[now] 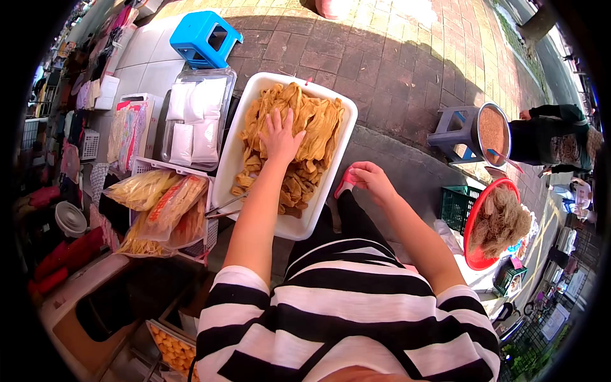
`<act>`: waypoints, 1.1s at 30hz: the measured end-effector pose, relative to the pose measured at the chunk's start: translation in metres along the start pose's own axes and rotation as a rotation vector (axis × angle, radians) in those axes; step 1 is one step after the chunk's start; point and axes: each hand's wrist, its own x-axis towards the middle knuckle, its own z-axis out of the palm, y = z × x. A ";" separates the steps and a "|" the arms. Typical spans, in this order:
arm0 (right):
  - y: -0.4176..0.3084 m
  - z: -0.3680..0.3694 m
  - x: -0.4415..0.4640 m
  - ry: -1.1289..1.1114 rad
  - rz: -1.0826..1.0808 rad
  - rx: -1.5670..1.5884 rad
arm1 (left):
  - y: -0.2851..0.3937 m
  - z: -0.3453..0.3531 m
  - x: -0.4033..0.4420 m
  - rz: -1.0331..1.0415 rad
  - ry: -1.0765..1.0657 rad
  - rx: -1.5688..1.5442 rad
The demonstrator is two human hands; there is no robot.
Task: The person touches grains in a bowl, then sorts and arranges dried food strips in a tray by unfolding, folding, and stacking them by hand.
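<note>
My left hand [281, 137] lies on a heap of yellow-brown, limp strips that look like preserved vegetables [315, 127]. Its fingers are spread and nothing is gripped. The heap fills a white plastic tub [347, 130]. At the tub's near left edge, metal tongs [224, 211] rest partly over the rim. To the right of the tub, my right hand [372, 181] hovers in the air with curled, closed fingers, and I see nothing in it. Below that hand shows a pink shoe [344, 182] on my foot.
Left of the tub sit a clear tray of white packets [194, 118] and a basket with bagged yellow goods [165, 210]. A blue stool [202, 39] stands behind. On the right are a metal pot [492, 130], a red basin of brown strands [499, 223] and a person [560, 137].
</note>
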 end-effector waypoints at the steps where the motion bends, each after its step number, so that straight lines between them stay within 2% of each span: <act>1: 0.010 -0.009 -0.001 0.003 0.013 -0.026 | -0.001 0.002 0.005 -0.017 -0.029 0.028; 6: 0.038 -0.025 -0.012 0.028 0.070 -0.106 | 0.005 -0.013 0.028 -0.127 -0.208 -0.028; 9: 0.039 -0.022 -0.010 0.010 0.058 -0.122 | 0.005 -0.005 0.006 -0.020 0.054 0.024; 11: 0.038 -0.015 -0.010 -0.004 0.036 -0.119 | 0.000 0.004 -0.026 0.100 0.325 -0.243; 13: 0.036 -0.010 -0.010 -0.018 0.007 -0.118 | -0.002 0.027 -0.069 -0.016 0.415 -0.352; 15: 0.033 -0.005 -0.014 -0.016 0.003 -0.117 | -0.016 0.085 -0.106 -0.432 0.234 -0.565; 17: 0.034 -0.003 -0.016 -0.004 0.017 -0.116 | -0.022 0.125 -0.128 -0.526 0.031 -0.429; 18: 0.036 -0.003 -0.017 0.005 0.035 -0.116 | -0.024 0.148 -0.131 -0.466 -0.018 -0.274; 21: 0.045 -0.005 -0.015 0.005 0.048 -0.126 | 0.008 0.115 -0.117 -0.371 -0.185 -0.171; 22: 0.047 -0.005 -0.016 -0.001 0.048 -0.134 | 0.014 0.106 -0.109 -0.451 -0.244 -0.185; 25: 0.043 0.000 -0.022 -0.011 0.049 -0.135 | 0.008 0.107 -0.101 -0.416 -0.259 -0.145; 31: 0.051 0.008 -0.016 -0.034 0.054 -0.144 | -0.011 0.114 -0.119 -0.174 -0.256 -0.166; 33: 0.050 0.014 -0.013 -0.053 0.050 -0.166 | 0.000 0.110 -0.118 -0.258 -0.245 -0.183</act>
